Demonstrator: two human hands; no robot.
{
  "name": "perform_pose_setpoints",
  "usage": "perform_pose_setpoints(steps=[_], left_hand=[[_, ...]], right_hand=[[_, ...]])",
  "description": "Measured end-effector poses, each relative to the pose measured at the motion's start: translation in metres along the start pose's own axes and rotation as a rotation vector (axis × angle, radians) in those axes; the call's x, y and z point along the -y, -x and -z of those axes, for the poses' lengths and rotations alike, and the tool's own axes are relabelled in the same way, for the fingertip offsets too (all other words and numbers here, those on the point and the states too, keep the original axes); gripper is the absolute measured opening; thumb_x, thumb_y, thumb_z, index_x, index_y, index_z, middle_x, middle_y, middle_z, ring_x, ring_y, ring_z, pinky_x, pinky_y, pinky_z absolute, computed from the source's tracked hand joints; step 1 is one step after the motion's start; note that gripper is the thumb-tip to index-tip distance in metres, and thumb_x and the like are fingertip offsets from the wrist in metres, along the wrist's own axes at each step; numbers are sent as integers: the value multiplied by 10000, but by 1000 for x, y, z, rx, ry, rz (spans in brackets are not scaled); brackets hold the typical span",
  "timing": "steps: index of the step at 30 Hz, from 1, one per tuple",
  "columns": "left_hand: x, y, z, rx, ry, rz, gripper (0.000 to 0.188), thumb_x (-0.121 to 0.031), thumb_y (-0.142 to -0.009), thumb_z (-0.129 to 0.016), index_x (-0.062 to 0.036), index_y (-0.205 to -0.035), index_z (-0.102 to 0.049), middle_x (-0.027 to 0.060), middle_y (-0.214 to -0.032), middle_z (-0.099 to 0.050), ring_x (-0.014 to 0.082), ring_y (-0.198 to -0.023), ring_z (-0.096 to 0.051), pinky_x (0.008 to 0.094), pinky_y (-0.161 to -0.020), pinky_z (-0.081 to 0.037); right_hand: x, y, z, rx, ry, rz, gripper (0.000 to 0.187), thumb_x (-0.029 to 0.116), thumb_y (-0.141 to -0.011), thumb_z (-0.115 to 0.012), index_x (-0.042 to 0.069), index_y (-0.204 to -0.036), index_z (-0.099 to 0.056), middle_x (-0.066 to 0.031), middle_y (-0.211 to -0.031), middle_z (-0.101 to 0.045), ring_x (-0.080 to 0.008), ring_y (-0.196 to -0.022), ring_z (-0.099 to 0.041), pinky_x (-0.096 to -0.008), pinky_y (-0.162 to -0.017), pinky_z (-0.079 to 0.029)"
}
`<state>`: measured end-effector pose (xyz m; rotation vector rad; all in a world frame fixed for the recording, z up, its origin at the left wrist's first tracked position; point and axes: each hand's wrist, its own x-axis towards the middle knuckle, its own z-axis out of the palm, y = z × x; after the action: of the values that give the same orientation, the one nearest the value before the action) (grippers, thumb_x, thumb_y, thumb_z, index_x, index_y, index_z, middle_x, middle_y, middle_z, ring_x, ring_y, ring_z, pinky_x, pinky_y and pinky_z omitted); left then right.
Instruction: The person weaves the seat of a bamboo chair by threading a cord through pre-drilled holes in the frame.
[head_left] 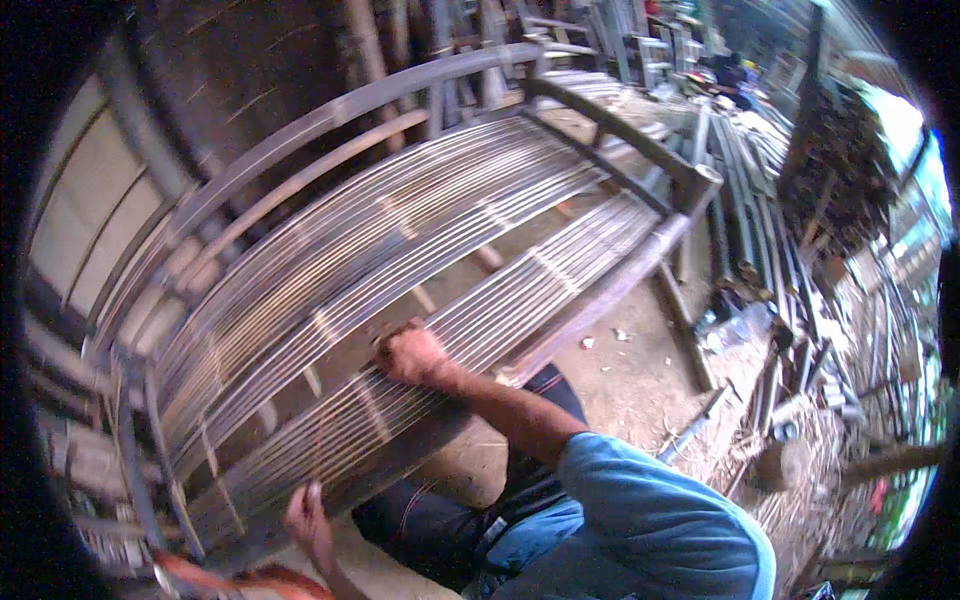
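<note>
A long bamboo bench (pixel 570 325) stretches before me, its seat made of thin parallel slats (pixel 300 290) with pale cross ties. Over a gap between two bands of slats, my right hand (pixel 412 355) is closed in a fist; what it holds, if anything, is hidden beneath the fingers. Lower and to the left, my left hand (pixel 310 520) pinches at the bench's near edge. From its fingertips a thin reddish cord (pixel 321 440) seems to run up across the slats, faint and blurred. Another reddish strand hangs by my dark-clothed knee.
Bamboo poles (pixel 740 210) lie stacked on the right, past the bench's end. A hand tool with a long handle (pixel 695 425) rests on the dirt floor near scraps and a clear plastic bag (pixel 745 328). Something orange (pixel 240 580) sits at the lower left.
</note>
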<state>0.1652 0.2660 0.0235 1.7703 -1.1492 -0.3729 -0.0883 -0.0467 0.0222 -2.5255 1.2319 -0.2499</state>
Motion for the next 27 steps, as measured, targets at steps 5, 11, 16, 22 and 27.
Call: perform_pose_setpoints(steps=[5,11,16,22,27], left_hand=[[-8,-43,86,510,-247,528,237,-172,-1022,-600,1,-1160,-684,124,-1086,-699,158,-930,-620,318,-854,-498],[-24,-114,157,71,-272,240,213,-146,-980,-626,12,-1091,-717,139,-1042,-725,201,-917,-662,342,-845,-522],[-32,-195,74,94,-299,-28,195,-125,-946,-648,20,-1033,-745,153,-1006,-747,236,-907,-697,362,-838,-542],[-6,-221,-36,168,-542,-50,142,-50,-803,-683,-2,-891,-784,148,-840,-758,269,-806,-727,356,-771,-559],[-38,-216,-126,340,-641,98,152,-105,-742,-764,27,-817,-757,250,-734,-674,400,-670,-682,446,-637,-507]], right_hand=[[-38,9,-19,-183,-50,23,377,465,-887,-621,107,-804,-706,-174,-796,-722,-346,-777,-703,-440,-927,-451],[31,-34,-10,-98,-213,0,360,430,-894,-627,90,-822,-723,-200,-810,-728,-359,-784,-723,-492,-755,-550],[-13,-78,-75,30,-248,66,188,294,-847,-714,173,-988,-743,-46,-1019,-731,-293,-921,-713,-463,-721,-582],[63,-105,-74,344,-298,81,249,250,-881,-679,178,-1107,-754,-32,-1155,-715,-248,-1083,-679,-460,-803,-577],[61,-81,-53,227,-367,10,261,220,-806,-687,97,-1016,-781,-130,-1092,-751,-298,-1054,-721,-447,-838,-587]])
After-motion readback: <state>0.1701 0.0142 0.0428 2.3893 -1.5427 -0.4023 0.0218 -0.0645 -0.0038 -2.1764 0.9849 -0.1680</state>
